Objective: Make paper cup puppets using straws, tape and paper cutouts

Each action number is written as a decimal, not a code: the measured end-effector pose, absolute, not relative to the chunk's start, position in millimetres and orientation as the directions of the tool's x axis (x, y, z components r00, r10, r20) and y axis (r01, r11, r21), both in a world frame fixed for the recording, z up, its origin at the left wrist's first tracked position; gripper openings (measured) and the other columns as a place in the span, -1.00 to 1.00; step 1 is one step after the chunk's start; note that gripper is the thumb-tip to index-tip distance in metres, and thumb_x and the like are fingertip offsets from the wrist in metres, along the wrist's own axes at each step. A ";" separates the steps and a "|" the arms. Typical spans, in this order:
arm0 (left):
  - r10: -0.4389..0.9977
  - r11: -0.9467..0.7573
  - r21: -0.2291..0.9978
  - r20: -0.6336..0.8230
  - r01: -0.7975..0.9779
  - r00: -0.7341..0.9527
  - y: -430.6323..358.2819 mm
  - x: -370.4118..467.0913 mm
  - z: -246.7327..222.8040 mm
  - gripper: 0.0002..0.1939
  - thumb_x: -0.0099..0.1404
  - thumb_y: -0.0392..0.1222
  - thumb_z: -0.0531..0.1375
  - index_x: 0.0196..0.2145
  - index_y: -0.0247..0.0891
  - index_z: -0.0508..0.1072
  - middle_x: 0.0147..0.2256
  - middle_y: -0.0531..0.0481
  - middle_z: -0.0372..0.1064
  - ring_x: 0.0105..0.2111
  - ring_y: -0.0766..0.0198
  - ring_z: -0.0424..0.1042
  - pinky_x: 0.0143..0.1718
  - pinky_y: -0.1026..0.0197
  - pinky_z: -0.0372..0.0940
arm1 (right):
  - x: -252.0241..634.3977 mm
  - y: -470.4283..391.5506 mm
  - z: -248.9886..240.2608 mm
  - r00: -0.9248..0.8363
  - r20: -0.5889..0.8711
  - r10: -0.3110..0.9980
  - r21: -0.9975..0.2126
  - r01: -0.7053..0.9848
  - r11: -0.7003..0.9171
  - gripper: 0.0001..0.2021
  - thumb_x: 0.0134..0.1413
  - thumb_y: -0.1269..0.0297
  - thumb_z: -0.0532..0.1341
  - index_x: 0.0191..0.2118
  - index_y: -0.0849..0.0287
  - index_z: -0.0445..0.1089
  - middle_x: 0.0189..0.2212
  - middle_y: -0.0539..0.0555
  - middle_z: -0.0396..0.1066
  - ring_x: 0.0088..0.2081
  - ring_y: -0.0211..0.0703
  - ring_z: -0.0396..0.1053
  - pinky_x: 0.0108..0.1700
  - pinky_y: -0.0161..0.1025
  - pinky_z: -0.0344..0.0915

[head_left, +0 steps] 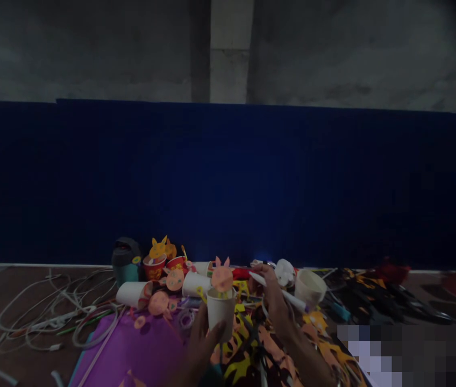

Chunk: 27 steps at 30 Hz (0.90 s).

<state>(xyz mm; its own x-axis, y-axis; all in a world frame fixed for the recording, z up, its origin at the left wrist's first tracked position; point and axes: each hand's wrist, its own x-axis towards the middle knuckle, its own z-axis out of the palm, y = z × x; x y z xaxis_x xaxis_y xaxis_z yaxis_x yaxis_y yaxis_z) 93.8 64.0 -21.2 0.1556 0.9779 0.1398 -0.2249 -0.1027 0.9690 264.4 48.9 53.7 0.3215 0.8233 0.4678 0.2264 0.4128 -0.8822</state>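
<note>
My left hand point(204, 338) is closed around a white paper cup point(220, 314), held upright at the lower middle. A pink paper animal face with two pointed ears point(222, 277) stands up from the cup's rim. To the right, my right hand point(272, 295) has its fingers curled around a long white pen-shaped tool point(294, 301). The tool's tapered tip points left, toward the cup, with a gap between them. Part of the tool is hidden by the fingers. Below both hands lie yellow and orange paper cutouts point(238, 349).
Red cups with paper faces point(154, 267) and a dark lidded bottle point(126, 260) stand at the back left. White cups point(133, 294) lie on their sides. Purple sheets point(131, 344) and tangled white cables point(66, 301) lie left. A white cup point(311, 287) is right. A blue panel point(228, 177) rises behind.
</note>
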 end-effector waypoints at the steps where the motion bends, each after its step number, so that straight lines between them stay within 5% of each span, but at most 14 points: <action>1: 0.977 -0.105 0.970 0.141 -0.221 0.158 63.7 94.0 -22.7 -0.30 -0.01 0.09 0.26 0.07 -0.23 0.29 0.03 -0.16 0.34 0.08 -0.08 0.23 0.04 0.02 0.21 | 263.1 47.2 54.7 0.313 0.455 0.834 -0.887 0.240 0.395 -0.70 0.18 0.11 -0.05 -0.43 0.12 0.28 -0.54 0.01 0.30 -0.47 -0.19 0.27 -0.40 -0.29 0.26; 13: 0.965 -0.137 0.982 0.163 -0.133 0.204 65.3 89.4 -36.3 -0.36 0.06 0.05 0.23 0.08 -0.18 0.26 0.11 -0.15 0.24 0.14 -0.07 0.13 0.12 0.01 0.09 | 248.5 44.2 41.9 0.211 0.515 0.831 -0.743 0.593 0.310 -0.84 0.03 0.20 0.12 -0.46 0.16 0.28 -0.50 0.03 0.36 -0.39 -0.13 0.30 -0.34 -0.26 0.20; 27: 0.965 -0.163 0.979 0.184 -0.122 0.187 64.8 91.4 -34.7 -0.38 0.06 0.06 0.23 0.06 -0.19 0.29 0.08 -0.15 0.27 0.12 -0.10 0.15 0.10 0.02 0.12 | 254.3 44.3 34.9 0.253 0.488 0.835 -0.783 0.551 0.291 -0.93 -0.01 0.35 0.13 -0.45 0.15 0.32 -0.61 -0.04 0.34 -0.53 -0.21 0.29 -0.46 -0.31 0.17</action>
<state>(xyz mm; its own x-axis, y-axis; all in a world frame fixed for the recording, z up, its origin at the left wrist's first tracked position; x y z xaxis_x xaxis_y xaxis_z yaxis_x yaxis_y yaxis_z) 91.4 64.8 -34.7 0.1873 0.9649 0.1842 -0.1216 -0.1633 0.9791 254.3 44.3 34.9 0.2535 0.8350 0.4884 0.5506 0.2906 -0.7826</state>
